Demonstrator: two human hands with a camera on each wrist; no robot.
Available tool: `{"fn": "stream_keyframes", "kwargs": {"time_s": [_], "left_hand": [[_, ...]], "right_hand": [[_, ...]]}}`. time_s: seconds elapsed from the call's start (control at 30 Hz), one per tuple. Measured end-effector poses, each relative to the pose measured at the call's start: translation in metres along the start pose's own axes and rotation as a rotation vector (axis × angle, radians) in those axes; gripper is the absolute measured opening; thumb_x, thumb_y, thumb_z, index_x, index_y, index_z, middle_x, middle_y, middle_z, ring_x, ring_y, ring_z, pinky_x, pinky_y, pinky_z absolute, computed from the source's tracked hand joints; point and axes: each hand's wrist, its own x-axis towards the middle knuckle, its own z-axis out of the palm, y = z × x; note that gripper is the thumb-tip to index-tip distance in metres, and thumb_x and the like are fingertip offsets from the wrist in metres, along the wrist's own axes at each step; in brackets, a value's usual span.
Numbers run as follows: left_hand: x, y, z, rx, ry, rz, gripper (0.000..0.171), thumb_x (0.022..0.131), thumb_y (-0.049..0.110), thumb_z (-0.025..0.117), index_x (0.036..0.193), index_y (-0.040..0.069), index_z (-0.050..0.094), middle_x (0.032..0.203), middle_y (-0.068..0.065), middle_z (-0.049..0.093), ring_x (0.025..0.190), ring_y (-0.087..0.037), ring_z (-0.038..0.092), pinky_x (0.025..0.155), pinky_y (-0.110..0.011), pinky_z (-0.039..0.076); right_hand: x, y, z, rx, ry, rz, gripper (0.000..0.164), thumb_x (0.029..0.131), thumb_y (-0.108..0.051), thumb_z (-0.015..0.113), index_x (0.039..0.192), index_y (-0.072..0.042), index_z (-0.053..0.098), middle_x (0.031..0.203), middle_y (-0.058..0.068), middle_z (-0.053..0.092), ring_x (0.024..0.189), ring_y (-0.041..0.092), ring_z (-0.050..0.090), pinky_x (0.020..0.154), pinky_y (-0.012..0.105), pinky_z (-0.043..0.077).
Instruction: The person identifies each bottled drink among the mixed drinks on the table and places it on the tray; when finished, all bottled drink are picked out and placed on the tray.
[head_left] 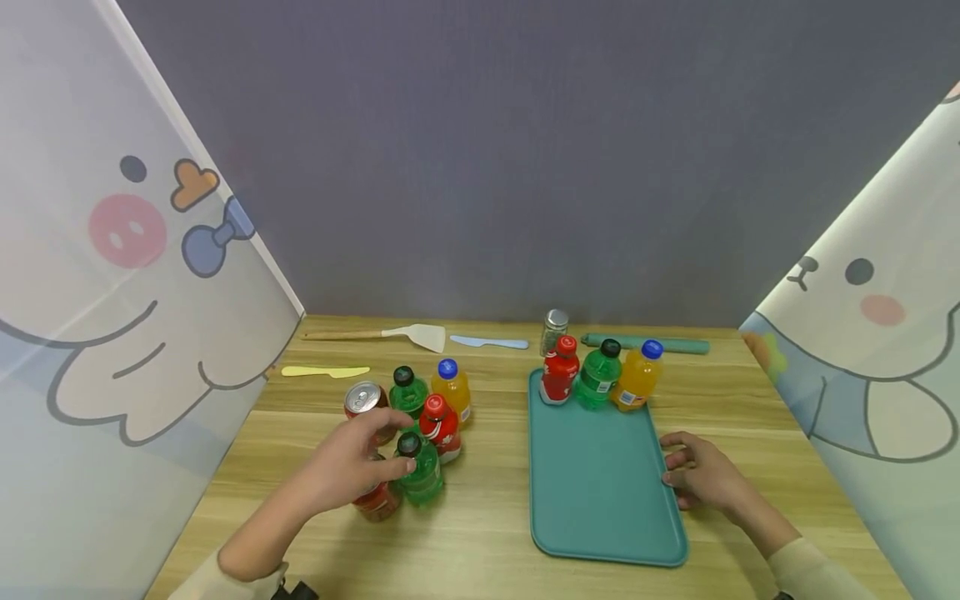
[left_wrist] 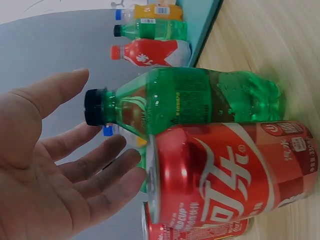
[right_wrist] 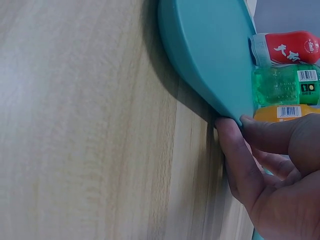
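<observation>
My left hand [head_left: 352, 462] reaches over a green soda bottle [head_left: 422, 479] with a black cap. In the left wrist view, thumb and fingers [left_wrist: 107, 200] are spread around the cap, with a gap between thumb and cap. A red cola can [left_wrist: 215, 175] stands beside that bottle, close under the fingers. My right hand [head_left: 701, 471] pinches the right rim of a teal tray [head_left: 600, 492] between thumb and finger. Along the tray's far end stand a red bottle [head_left: 560, 372], a green bottle [head_left: 597, 377] and an orange drink bottle [head_left: 637, 377].
Behind the left hand are another can [head_left: 365, 398], a green bottle [head_left: 407, 390], an orange bottle [head_left: 452, 390] and a red bottle [head_left: 441, 429]. A spatula [head_left: 423, 336], yellow knife [head_left: 326, 372], blue knife [head_left: 489, 342], glass shaker [head_left: 553, 329] and green roll [head_left: 667, 344] lie or stand farther back.
</observation>
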Motion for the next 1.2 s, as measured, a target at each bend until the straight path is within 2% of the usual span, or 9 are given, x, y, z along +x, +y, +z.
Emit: {"fn": "stream_keyframes", "kwargs": {"time_s": [0.3,0.43,0.63,0.97,1.2], "left_hand": [[0.001,-0.005,0.000,0.016,-0.032,0.014,0.046,0.083,0.026,0.087,0.121,0.009,0.069,0.117,-0.004,0.072,0.108,-0.028,0.069,0.083,-0.046,0.059],[0.003,-0.007,0.001,0.017,-0.036,0.015,0.046,0.081,0.023,0.088,0.121,0.009,0.069,0.112,-0.001,0.072,0.104,-0.023,0.068,0.082,-0.044,0.059],[0.004,-0.007,0.003,0.030,-0.029,0.014,0.048,0.079,0.021,0.090,0.121,0.009,0.069,0.111,-0.001,0.072,0.101,-0.021,0.068,0.081,-0.044,0.059],[0.006,-0.010,0.006,0.074,0.013,0.038,0.041,0.078,0.020,0.090,0.115,0.011,0.072,0.108,0.001,0.072,0.100,-0.019,0.069,0.081,-0.041,0.060],[0.007,-0.012,0.008,0.117,0.067,0.071,0.033,0.077,0.023,0.091,0.105,0.019,0.074,0.103,0.008,0.069,0.100,-0.022,0.069,0.081,-0.039,0.058]], "right_hand": [[0.001,0.001,0.001,-0.009,0.010,0.008,0.061,0.092,0.005,0.069,0.145,0.007,0.040,0.111,0.021,0.057,0.081,0.024,0.063,0.060,0.041,0.061],[0.000,0.000,0.001,-0.007,0.009,0.009,0.061,0.092,0.004,0.070,0.145,0.007,0.040,0.110,0.021,0.057,0.081,0.024,0.063,0.061,0.041,0.061],[0.000,0.000,0.002,-0.005,0.013,0.008,0.060,0.092,0.005,0.069,0.144,0.007,0.040,0.110,0.021,0.057,0.081,0.024,0.063,0.061,0.041,0.061],[0.000,0.000,0.002,-0.005,0.017,0.007,0.059,0.091,0.005,0.069,0.144,0.007,0.042,0.110,0.021,0.058,0.080,0.024,0.063,0.060,0.041,0.061],[0.000,0.003,0.002,0.003,0.015,-0.002,0.059,0.091,0.005,0.069,0.144,0.007,0.042,0.110,0.021,0.058,0.078,0.025,0.062,0.059,0.041,0.061]]}}
